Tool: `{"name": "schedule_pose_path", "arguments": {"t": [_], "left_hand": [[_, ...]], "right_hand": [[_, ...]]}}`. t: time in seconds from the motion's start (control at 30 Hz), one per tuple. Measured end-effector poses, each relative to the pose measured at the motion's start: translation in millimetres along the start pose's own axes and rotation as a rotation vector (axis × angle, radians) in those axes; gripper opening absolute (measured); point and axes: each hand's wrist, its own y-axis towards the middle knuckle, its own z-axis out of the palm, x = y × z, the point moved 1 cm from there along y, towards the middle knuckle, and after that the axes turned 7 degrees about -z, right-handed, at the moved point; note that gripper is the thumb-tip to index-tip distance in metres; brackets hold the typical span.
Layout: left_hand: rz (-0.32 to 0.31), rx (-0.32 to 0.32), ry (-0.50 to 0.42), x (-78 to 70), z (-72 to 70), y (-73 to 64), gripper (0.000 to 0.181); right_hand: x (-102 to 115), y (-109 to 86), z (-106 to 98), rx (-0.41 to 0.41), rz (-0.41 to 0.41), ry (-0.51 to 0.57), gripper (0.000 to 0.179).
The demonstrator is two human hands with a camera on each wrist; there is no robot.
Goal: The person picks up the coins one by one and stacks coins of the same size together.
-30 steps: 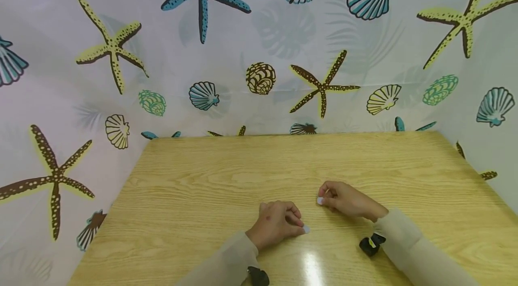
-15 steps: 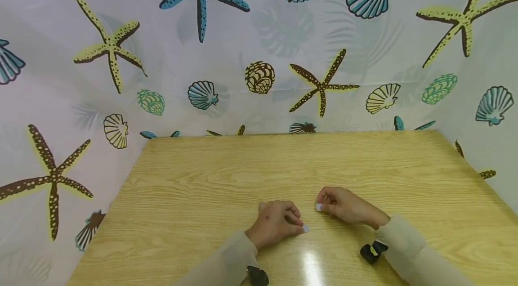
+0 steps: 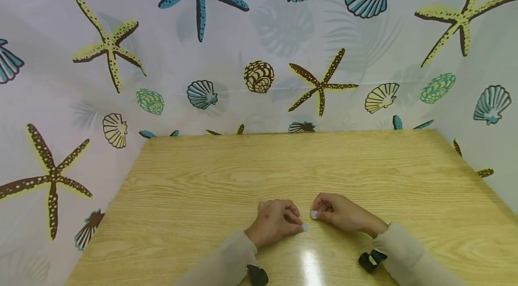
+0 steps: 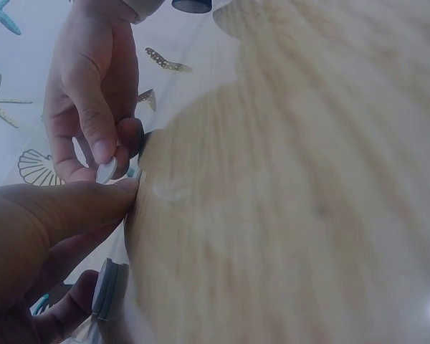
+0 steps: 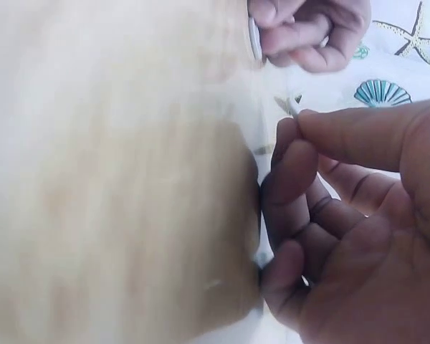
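My left hand [image 3: 275, 223] is low over the table, thumb and fingertip pinching a small white disc [image 3: 305, 227]. To its right, my right hand [image 3: 337, 212] pinches another small white disc [image 3: 314, 214] between thumb and finger. In the head view the two discs are close together, a narrow gap between them. The right wrist view has the left hand's disc [image 5: 255, 38] standing on edge near the tabletop, and the right hand's disc [image 5: 294, 106] edge-on. A grey round-edged piece [image 4: 104, 290] sits against a lower finger of the left hand in the left wrist view.
The wood-grain table [image 3: 226, 164] spreads around both hands, with a bright reflection [image 3: 310, 263] near its front. A white curtain [image 3: 226, 61] printed with starfish and shells stands behind it and along the sides. Dark wrist cameras hang under both sleeves.
My right hand has come toward the front of the table and slightly left with its disc, narrowing the gap to the left hand. The left hand has stayed almost still.
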Motion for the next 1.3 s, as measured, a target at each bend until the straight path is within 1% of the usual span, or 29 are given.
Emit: {"name": "schedule_pose_path", "arguments": {"t": [0.23, 0.4, 0.5, 0.57, 0.63, 0.83, 1.03, 1.13, 1.3], "left_hand": [[-0.003, 0.002, -0.003, -2.1, -0.7, -0.8, 0.023], [-0.005, 0.002, 0.014, -1.9, -0.9, -0.2, 0.023], [0.003, -0.003, 0.025, -1.5, -0.6, 0.2, 0.023], [0.004, -0.001, 0.016, -1.2, -0.2, 0.1, 0.023], [0.001, -0.001, 0.010, -1.2, -0.1, -0.1, 0.023], [-0.007, 0.000, 0.004, -1.8, -0.1, -0.4, 0.024], [-0.008, -0.001, -0.002, -0.9, 0.1, -0.3, 0.024], [-0.003, -0.005, 0.006, -0.6, 0.4, -0.4, 0.024], [-0.002, -0.012, 0.018, -0.7, 0.7, 0.1, 0.023]], "right_hand": [[4.7, -1.6, 8.8, 0.027, -0.014, 0.011, 0.011], [5.2, -2.1, 12.5, 0.025, -0.031, -0.006, 0.009], [5.3, -2.7, 14.9, 0.023, -0.033, 0.000, 0.008], [5.6, -3.3, 16.6, 0.024, -0.036, 0.008, 0.008], [5.9, -3.7, 18.4, 0.016, -0.032, 0.008, 0.008], [7.1, -3.3, 22.3, -0.013, -0.028, -0.035, 0.007], [7.0, -2.7, 23.8, 0.001, -0.045, -0.057, 0.008], [6.7, -3.2, 23.3, 0.018, -0.064, -0.049, 0.012], [5.8, -4.0, 20.8, 0.030, -0.084, -0.067, 0.015]]}}
